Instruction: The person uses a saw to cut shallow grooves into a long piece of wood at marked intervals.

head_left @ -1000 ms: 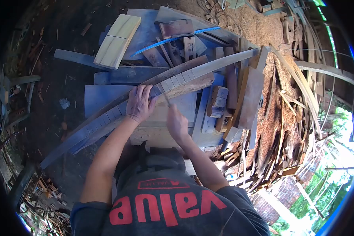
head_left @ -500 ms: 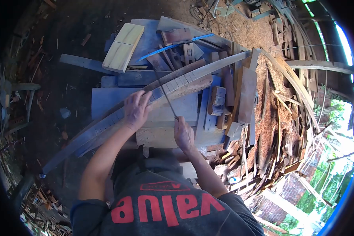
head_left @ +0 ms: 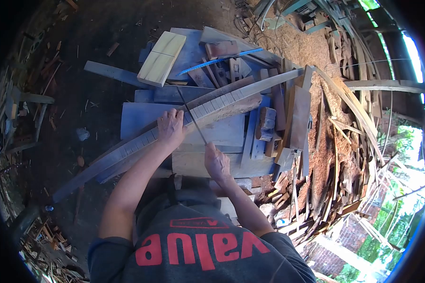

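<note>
A long curved wooden beam runs diagonally across the bench, marked by a row of evenly spaced cross lines or cuts. My left hand rests over its middle, fingers curled onto the wood just left of a thin saw. That saw, seen almost edge-on, crosses the beam beside the marked stretch. Closed around its near end is my right hand, which hides the handle. Whether the teeth are in the wood is too small to tell.
A pale wood block sits at the back of the bench near a blue strip. Several offcuts and boards are stacked at the right. Beyond them lie sawdust and loose slats.
The whole view has shifted, with the bench now further right. Along the beam, the saw has moved left relative to the marks, and my left hand has shifted slightly left too.
</note>
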Demonstrator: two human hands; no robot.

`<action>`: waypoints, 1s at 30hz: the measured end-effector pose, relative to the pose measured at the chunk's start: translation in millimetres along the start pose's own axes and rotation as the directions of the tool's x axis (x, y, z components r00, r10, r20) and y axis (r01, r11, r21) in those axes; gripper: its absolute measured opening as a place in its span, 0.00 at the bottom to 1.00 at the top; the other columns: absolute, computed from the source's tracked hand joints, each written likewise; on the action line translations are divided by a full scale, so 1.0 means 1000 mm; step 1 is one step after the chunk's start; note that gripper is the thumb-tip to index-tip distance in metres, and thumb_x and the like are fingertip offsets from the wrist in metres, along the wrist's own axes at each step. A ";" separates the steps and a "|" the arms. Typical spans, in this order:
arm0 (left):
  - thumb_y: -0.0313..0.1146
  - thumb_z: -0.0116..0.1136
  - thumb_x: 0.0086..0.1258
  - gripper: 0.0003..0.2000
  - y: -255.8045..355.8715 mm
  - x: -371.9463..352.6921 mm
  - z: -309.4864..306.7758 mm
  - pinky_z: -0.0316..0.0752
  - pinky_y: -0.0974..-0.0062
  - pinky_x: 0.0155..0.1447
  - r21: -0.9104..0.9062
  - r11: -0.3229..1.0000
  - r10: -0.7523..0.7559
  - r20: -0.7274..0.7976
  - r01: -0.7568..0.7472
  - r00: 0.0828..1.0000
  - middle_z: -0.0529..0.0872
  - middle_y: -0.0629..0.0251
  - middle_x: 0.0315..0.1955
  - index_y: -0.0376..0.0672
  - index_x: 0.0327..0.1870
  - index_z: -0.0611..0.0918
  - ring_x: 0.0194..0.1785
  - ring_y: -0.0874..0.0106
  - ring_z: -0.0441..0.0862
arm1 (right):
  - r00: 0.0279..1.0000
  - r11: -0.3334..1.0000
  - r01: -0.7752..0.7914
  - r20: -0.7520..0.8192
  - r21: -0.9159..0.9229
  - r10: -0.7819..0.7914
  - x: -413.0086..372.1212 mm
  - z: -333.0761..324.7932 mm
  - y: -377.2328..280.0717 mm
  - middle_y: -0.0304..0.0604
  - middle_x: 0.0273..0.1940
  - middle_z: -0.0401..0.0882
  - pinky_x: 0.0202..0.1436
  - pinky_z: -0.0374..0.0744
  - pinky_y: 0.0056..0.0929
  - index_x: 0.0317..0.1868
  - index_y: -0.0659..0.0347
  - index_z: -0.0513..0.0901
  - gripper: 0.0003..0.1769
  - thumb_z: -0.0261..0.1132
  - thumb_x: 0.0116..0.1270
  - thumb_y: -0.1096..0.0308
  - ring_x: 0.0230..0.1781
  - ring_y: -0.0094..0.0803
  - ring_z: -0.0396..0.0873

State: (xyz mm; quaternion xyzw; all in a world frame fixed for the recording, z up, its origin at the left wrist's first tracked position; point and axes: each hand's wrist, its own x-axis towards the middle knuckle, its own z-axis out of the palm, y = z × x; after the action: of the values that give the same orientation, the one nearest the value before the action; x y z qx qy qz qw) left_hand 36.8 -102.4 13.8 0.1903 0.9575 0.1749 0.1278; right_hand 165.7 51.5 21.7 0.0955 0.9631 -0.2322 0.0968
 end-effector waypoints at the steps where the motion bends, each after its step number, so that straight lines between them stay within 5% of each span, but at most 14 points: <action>1: 0.37 0.67 0.56 0.25 0.001 0.001 -0.002 0.68 0.56 0.56 0.000 1.000 -0.002 -0.002 0.002 1.000 0.74 0.58 0.50 0.41 0.55 0.74 0.55 0.58 0.71 | 1.000 1.000 0.003 0.015 -0.014 -0.003 -0.001 0.000 0.000 0.57 0.27 0.80 0.28 0.78 0.54 0.38 0.61 0.67 0.06 0.52 0.69 0.68 0.25 0.57 0.80; 3: 0.35 0.66 0.58 0.25 0.002 0.005 -0.005 0.70 0.58 0.56 -0.006 1.000 -0.024 0.099 0.025 0.995 0.73 0.58 0.50 0.38 0.57 0.73 0.56 0.58 0.71 | 1.000 1.000 0.011 0.001 -0.019 -0.011 -0.001 0.001 -0.002 0.56 0.27 0.80 0.27 0.78 0.54 0.38 0.60 0.67 0.06 0.52 0.70 0.67 0.25 0.57 0.80; 10: 0.36 0.65 0.60 0.19 -0.002 0.014 0.003 0.72 0.58 0.56 0.030 1.000 -0.008 0.108 0.005 0.994 0.76 0.55 0.49 0.36 0.49 0.78 0.56 0.57 0.75 | 1.000 0.997 -0.028 0.011 -0.076 0.029 0.007 0.002 -0.004 0.55 0.25 0.80 0.27 0.79 0.53 0.38 0.60 0.67 0.09 0.52 0.72 0.64 0.24 0.57 0.81; 13: 0.39 0.64 0.62 0.16 -0.008 0.025 0.000 0.74 0.60 0.52 -0.225 0.973 -0.059 -0.054 0.045 0.997 0.80 0.49 0.43 0.33 0.41 0.80 0.49 0.55 0.79 | 0.999 0.996 -0.027 0.026 -0.083 0.029 0.006 0.005 -0.001 0.55 0.26 0.80 0.28 0.79 0.52 0.38 0.60 0.66 0.09 0.52 0.72 0.63 0.25 0.56 0.81; 15: 0.47 0.60 0.66 0.20 -0.010 0.039 -0.003 0.75 0.58 0.48 -0.423 0.866 -0.316 -0.049 0.267 0.947 0.83 0.48 0.33 0.34 0.35 0.81 0.42 0.52 0.82 | 0.999 0.996 -0.026 0.025 -0.089 0.028 0.006 0.006 -0.001 0.55 0.26 0.80 0.28 0.79 0.52 0.38 0.60 0.66 0.10 0.52 0.72 0.63 0.26 0.56 0.81; 18: 0.51 0.57 0.66 0.22 -0.014 0.061 -0.002 0.77 0.55 0.49 -0.391 0.814 -0.423 0.109 0.430 0.899 0.85 0.46 0.36 0.36 0.39 0.83 0.43 0.48 0.83 | 0.999 0.994 -0.022 0.030 -0.109 0.025 0.005 0.007 -0.001 0.55 0.27 0.80 0.28 0.79 0.52 0.38 0.60 0.66 0.10 0.52 0.72 0.62 0.26 0.55 0.82; 27: 0.37 0.54 0.61 0.13 -0.005 0.070 0.014 0.79 0.55 0.46 -0.383 0.853 -0.421 -0.104 0.355 0.901 0.85 0.44 0.31 0.34 0.31 0.84 0.39 0.48 0.84 | 0.999 0.991 -0.023 0.041 -0.132 0.028 0.016 0.007 -0.009 0.56 0.27 0.79 0.31 0.79 0.51 0.37 0.62 0.66 0.12 0.52 0.73 0.61 0.28 0.55 0.81; 30: 0.37 0.54 0.61 0.13 -0.003 0.069 0.007 0.79 0.54 0.44 -0.363 0.846 -0.441 -0.064 0.391 0.895 0.85 0.44 0.30 0.34 0.29 0.83 0.38 0.48 0.84 | 0.999 0.995 0.019 -0.040 -0.099 -0.023 0.014 0.006 -0.005 0.57 0.27 0.79 0.34 0.78 0.52 0.38 0.63 0.67 0.13 0.53 0.73 0.60 0.30 0.57 0.81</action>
State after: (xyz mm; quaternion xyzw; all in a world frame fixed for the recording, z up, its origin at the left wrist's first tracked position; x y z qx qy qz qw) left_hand -24.4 -75.0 -5.8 -0.0606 0.9376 0.3192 0.1238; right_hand 152.1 46.1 15.6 0.0850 0.9762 -0.1834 0.0791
